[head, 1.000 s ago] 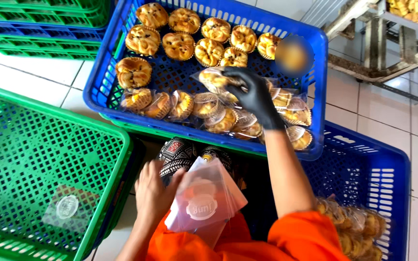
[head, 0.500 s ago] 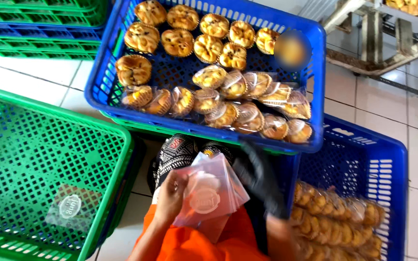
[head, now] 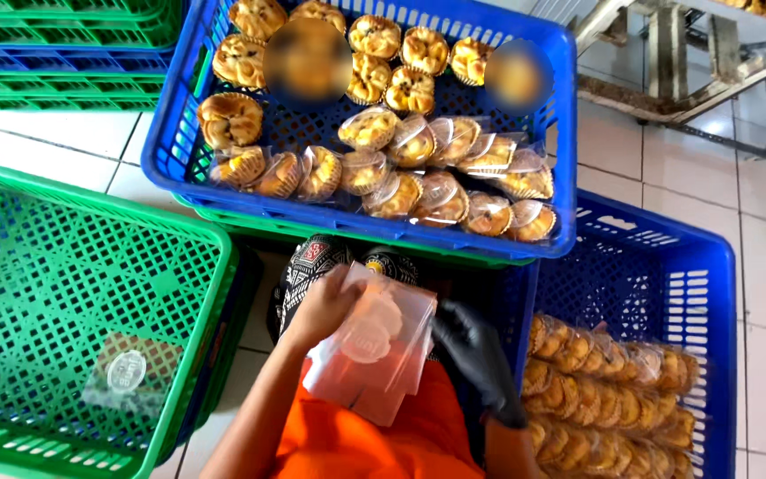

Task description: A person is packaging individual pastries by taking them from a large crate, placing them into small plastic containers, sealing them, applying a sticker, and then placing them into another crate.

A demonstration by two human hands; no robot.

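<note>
Left hand (head: 323, 306) gripped clear plastic bags (head: 374, 350) at lower centre, gloved right hand (head: 476, 355) pinched their edge, blue crate (head: 569, 133) of pastries (head: 401, 168) above.

Your left hand (head: 325, 306) holds a stack of clear plastic bags (head: 374, 350), flat and rectangular, each with a round whitish label; your gloved right hand (head: 476, 350) touches the stack's right edge. Far from you, in the blue crate (head: 569, 142), a near row of buns (head: 418, 177) sits wrapped in clear bags. At near right, the lower blue crate (head: 720, 293) holds more clear-wrapped buns (head: 605, 399), packed on edge. At near left, one clear bag with a round label (head: 126, 372) lies flat in the green crate (head: 197, 235).
</note>
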